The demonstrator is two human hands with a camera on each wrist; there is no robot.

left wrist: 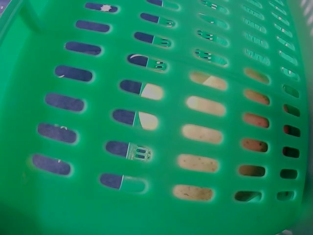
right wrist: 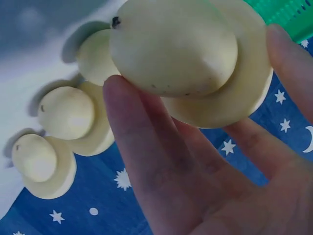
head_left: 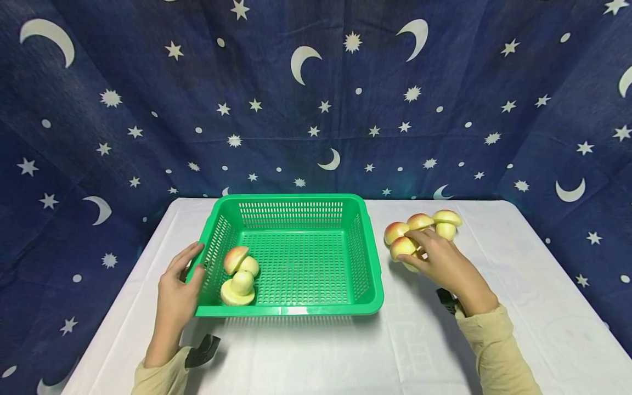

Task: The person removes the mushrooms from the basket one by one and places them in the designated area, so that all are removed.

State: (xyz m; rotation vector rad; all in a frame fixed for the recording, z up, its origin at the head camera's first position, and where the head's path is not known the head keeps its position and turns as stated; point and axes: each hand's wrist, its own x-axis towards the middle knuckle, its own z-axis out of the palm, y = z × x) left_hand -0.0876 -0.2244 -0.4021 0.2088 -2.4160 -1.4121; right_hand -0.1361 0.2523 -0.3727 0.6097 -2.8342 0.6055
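Pale yellow, mushroom-shaped pieces with red-tinged caps are in two places. Two of them, one a mushroom piece [head_left: 237, 292], lie at the left end inside a green basket [head_left: 296, 310]. Several more are grouped right of it, including a piece [head_left: 446, 225] at the back right. My right hand [head_left: 441, 263] holds the nearest one [head_left: 403, 248] between thumb and fingers; in the right wrist view the fingers [right wrist: 142, 147] lie around this held piece [right wrist: 176, 49]. At the basket's left rim, my left hand [head_left: 178, 288] touches the edge with thumb and fingertips spread apart.
A white cloth [head_left: 316, 356] covers the table, and a dark blue curtain [head_left: 276, 137] with moons and stars hangs behind. The left wrist view is filled by the slotted basket wall [left wrist: 98, 137], with pale pieces visible through some slots.
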